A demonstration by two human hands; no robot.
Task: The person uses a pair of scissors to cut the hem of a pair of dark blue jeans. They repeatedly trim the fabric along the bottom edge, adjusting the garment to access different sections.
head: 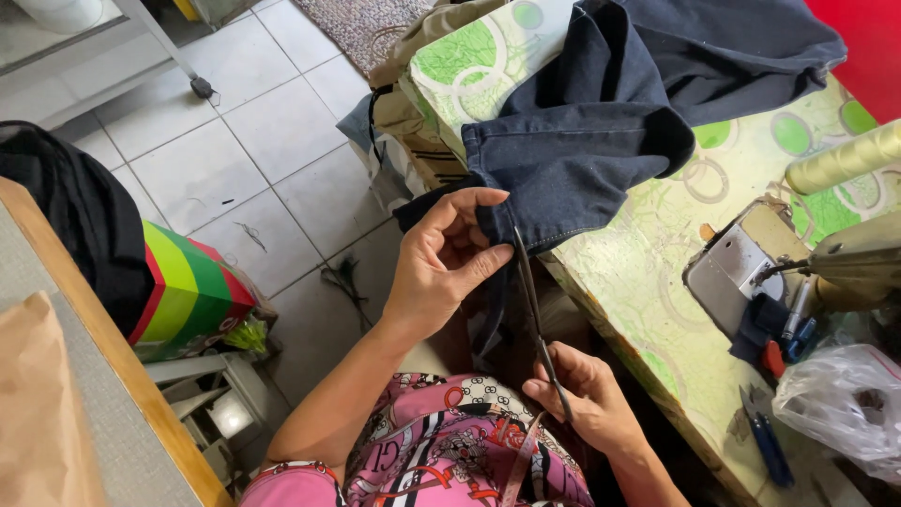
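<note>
Far left: a striped red, yellow and green paper bag [192,293] stands on the white tiled floor [221,160]. Centre: the left hand [441,263] is closed in a pinch on the hemmed edge of a dark blue denim garment [572,160], thumb and fingertips holding the fabric taut where it hangs off the table edge. Just right of it, slim dark-bladed metal scissors [537,319] point up into that hem; the right hand [587,399] is closed around their handles, low near the lap. The cut appears to call for steady tension at the pinch, blades aligned with the hem and clear of the left fingertips. Right: the garment's bulk lies on the green-and-cream patterned table covering [648,272], beside a sewing machine's metal needle plate [737,263], a cream thread cone [845,155] and small blue-handled snips [768,441].
</note>
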